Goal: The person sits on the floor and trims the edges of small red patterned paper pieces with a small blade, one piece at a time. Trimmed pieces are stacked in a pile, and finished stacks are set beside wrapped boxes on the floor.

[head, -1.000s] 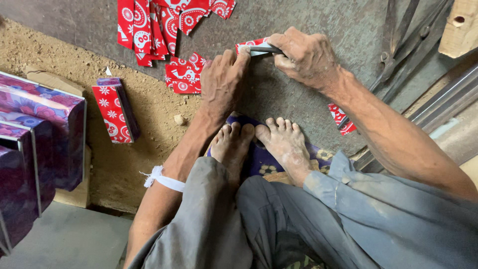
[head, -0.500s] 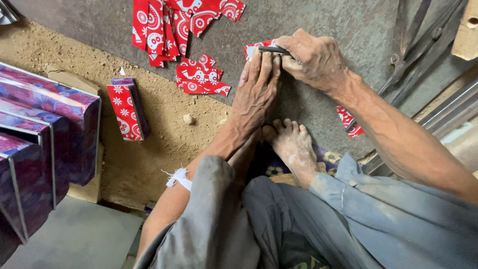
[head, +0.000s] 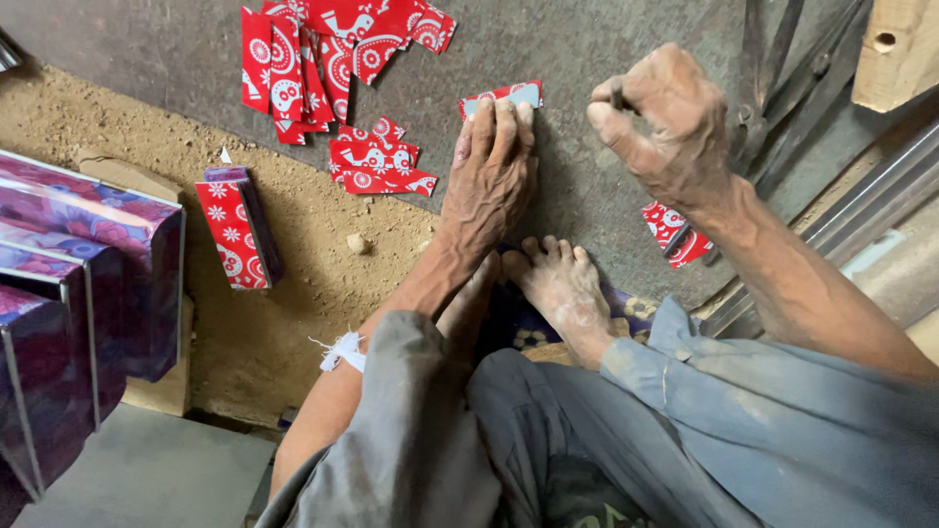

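Note:
My left hand (head: 494, 166) lies flat, fingers pressing down on a small red-patterned card piece (head: 506, 95) with a grey face, on a dark grey slab (head: 587, 39). My right hand (head: 665, 117) is lifted off the slab to the right of the piece. It is closed in a fist around a small dark tool (head: 616, 96), of which only a tip shows. My bare feet (head: 558, 284) rest just below the left hand.
A heap of red patterned cut pieces (head: 313, 49) and smaller scraps (head: 377, 161) lie at the upper left. A red box (head: 235, 230) sits on sandy ground beside purple floral boxes (head: 78, 293). Another red scrap (head: 675, 235), metal bars (head: 782, 59) and a wooden block (head: 900, 49) lie at the right.
My right hand has lifted off the card piece and drawn back to the right with the tool. My left hand stays pressed on the piece.

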